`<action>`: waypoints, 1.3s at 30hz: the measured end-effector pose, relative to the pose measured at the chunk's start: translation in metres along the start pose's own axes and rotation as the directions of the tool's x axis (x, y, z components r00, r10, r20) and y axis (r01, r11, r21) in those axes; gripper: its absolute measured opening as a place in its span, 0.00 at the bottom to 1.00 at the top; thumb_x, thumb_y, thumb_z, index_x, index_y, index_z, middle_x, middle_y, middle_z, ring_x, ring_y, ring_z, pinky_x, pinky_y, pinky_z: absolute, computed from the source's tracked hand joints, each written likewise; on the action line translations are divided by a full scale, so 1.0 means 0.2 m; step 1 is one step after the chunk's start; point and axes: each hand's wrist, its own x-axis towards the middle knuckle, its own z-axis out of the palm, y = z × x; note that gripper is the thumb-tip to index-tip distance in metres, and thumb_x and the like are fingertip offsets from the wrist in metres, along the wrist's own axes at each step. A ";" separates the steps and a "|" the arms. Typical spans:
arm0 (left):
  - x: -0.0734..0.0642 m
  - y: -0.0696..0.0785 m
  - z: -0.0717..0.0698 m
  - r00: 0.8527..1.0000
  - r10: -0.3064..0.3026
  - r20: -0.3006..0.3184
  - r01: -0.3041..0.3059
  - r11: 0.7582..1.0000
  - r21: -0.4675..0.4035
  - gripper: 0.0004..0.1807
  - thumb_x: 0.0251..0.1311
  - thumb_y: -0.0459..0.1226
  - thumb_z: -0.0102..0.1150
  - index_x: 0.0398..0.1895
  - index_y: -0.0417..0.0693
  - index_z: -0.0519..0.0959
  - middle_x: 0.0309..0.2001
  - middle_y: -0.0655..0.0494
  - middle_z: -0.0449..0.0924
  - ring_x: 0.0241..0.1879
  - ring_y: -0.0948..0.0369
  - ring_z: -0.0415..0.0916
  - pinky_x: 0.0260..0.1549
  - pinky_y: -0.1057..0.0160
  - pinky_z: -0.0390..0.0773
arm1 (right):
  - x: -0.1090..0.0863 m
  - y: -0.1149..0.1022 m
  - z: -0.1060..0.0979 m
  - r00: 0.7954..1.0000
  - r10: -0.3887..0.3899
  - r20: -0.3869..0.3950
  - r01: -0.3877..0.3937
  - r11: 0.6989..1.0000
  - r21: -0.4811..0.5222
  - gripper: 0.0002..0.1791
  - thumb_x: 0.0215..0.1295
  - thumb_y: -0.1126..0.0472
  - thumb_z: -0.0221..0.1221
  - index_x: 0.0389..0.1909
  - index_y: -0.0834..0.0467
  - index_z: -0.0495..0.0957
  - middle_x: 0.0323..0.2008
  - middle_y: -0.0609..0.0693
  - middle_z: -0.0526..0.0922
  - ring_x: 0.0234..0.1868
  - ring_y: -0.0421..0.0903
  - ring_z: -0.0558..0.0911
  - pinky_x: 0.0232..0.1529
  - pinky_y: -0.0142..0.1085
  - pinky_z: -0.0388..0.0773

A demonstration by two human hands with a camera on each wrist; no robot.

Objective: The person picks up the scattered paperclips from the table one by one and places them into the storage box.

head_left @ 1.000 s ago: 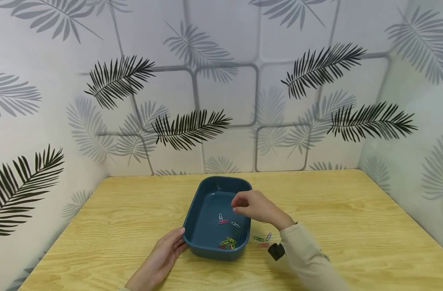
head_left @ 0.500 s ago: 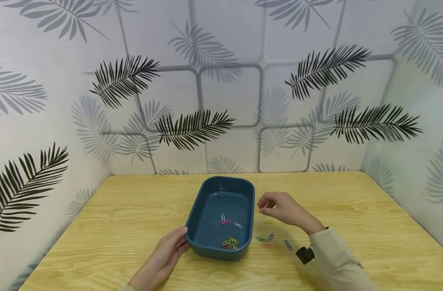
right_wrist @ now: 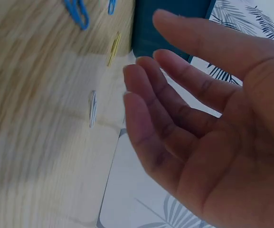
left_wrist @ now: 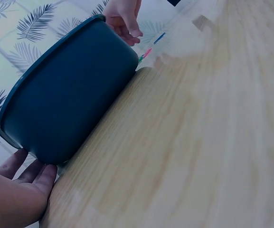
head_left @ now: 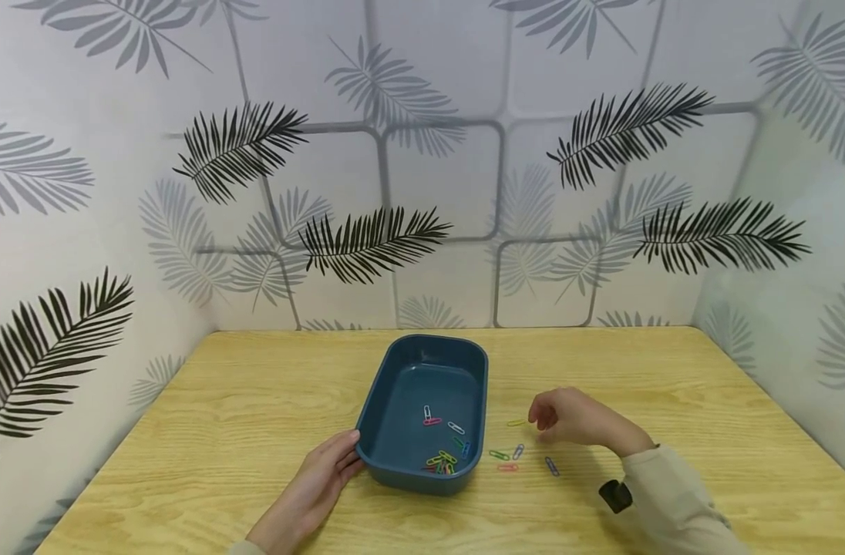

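Note:
A dark blue tray sits on the table with several coloured paper clips inside, mostly near its front end. My left hand holds its front left corner, thumb on the rim and fingers against the outer wall, as the left wrist view also shows. To the right of the tray, my right hand hovers low over the table. Its fingers are loosely bent and the thumb stands apart, with nothing between them. Close to its fingertips lies a yellow paper clip. A white paper clip lies below this hand in the right wrist view.
Loose on the table right of the tray lie a green paper clip, a pink paper clip and a blue paper clip. The wooden table ends at a leaf-patterned wall behind.
My right hand has moved from above the tray out to the right and lower over the table. The left hand keeps its place at the tray's corner.

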 end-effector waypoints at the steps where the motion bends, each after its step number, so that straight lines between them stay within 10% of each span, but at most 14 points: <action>1: 0.00 0.00 0.00 1.000 -0.001 0.002 0.001 1.000 0.002 0.31 0.70 0.43 0.53 0.63 0.26 0.62 0.54 0.46 0.73 0.51 0.60 0.72 0.54 0.60 0.71 | -0.01 0.00 0.00 1.000 0.008 0.013 -0.008 1.000 0.005 0.09 0.53 0.69 0.68 0.34 0.62 0.79 0.28 0.45 0.77 0.30 0.40 0.74 0.31 0.35 0.75; 10: 0.00 0.00 -0.01 1.000 -0.014 0.004 0.014 1.000 0.012 0.32 0.71 0.44 0.52 0.65 0.26 0.60 0.57 0.44 0.71 0.52 0.59 0.71 0.55 0.59 0.70 | -0.02 0.01 0.05 0.991 0.057 0.118 -0.058 0.998 0.002 0.14 0.43 0.75 0.69 0.28 0.57 0.77 0.25 0.44 0.74 0.25 0.40 0.69 0.27 0.33 0.70; 20: 0.00 -0.01 -0.01 1.000 -0.011 0.010 0.010 1.000 0.020 0.33 0.71 0.45 0.52 0.66 0.26 0.59 0.59 0.42 0.69 0.54 0.58 0.71 0.57 0.58 0.69 | -0.03 -0.01 0.06 0.988 0.138 0.066 -0.130 0.986 -0.107 0.13 0.43 0.71 0.73 0.23 0.57 0.78 0.24 0.44 0.77 0.25 0.40 0.73 0.28 0.35 0.75; 39: -0.01 -0.01 -0.01 1.000 -0.017 0.026 0.017 1.000 0.001 0.35 0.71 0.46 0.52 0.68 0.27 0.57 0.62 0.42 0.66 0.55 0.59 0.70 0.58 0.58 0.69 | -0.05 -0.03 0.06 0.994 0.075 0.083 -0.062 0.987 -0.149 0.13 0.41 0.80 0.64 0.18 0.59 0.78 0.20 0.43 0.76 0.21 0.39 0.72 0.22 0.32 0.74</action>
